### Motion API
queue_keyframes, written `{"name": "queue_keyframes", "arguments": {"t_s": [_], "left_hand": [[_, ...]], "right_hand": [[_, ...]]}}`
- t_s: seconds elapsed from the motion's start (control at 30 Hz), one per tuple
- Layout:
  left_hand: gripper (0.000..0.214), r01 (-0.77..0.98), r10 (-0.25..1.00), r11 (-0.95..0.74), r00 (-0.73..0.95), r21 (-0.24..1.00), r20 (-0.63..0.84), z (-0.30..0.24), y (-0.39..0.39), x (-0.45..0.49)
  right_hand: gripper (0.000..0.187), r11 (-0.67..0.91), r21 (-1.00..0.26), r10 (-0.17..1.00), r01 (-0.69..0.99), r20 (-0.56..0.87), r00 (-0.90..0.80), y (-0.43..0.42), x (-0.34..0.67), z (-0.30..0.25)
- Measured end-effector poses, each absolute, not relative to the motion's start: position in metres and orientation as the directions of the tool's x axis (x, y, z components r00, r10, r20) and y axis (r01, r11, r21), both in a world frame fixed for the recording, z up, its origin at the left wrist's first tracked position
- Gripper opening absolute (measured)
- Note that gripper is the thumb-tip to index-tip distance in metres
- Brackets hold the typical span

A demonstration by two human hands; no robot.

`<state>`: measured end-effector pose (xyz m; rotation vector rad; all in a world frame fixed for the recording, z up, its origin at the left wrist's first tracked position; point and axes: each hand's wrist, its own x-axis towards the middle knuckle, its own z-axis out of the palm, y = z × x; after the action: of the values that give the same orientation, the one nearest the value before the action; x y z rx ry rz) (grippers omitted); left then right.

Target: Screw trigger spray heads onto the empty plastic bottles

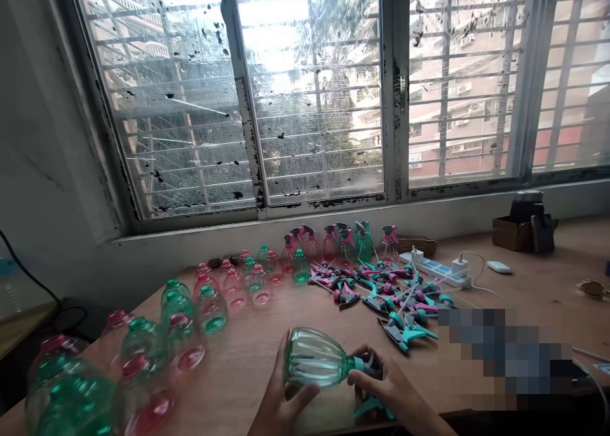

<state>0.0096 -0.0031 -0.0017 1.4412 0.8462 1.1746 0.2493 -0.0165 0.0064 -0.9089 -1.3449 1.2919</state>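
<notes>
- The window with flaking frames fills the upper half of the frame.
- The wooden desk spans the lower half.
- Empty green and pink bottles without caps crowd the lower left and run back towards the centre.
- A loose pile of trigger heads lies right of centre; capped bottles stand behind it by the sill.
- The green bottle, clear and empty, lies on its side at bottom centre.
- The left hand cups its base with fingers spread.
- The right hand grips the spray head at its neck.
- A power strip sits beyond the pile.
</notes>
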Motion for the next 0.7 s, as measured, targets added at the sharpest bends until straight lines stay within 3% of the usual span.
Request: {"name": "queue_keyframes", "arguments": {"t_s": [0.37,0.53,0.7], "left_hand": [[0.11,-0.069,0.931,-0.25,0.256,0.966,0.259,-0.004,-0.005,0.008],[0.103,-0.104,0.894,-0.278,0.336,0.955,0.297,0.002,-0.006,0.006],[0.095,-0.095,0.896,-0.204,0.383,0.974,0.225,0.009,-0.009,0.007]], "right_hand": [[0.045,0.117,-0.974,0.965,-0.193,0.157,-0.21,-0.015,0.254,-0.001],[0.045,0.155,-0.972,0.955,-0.175,0.193,-0.227,-0.013,0.253,0.0],[0.047,0.104,-0.979,0.965,-0.178,0.143,-0.222,-0.013,0.253,-0.003]]}}
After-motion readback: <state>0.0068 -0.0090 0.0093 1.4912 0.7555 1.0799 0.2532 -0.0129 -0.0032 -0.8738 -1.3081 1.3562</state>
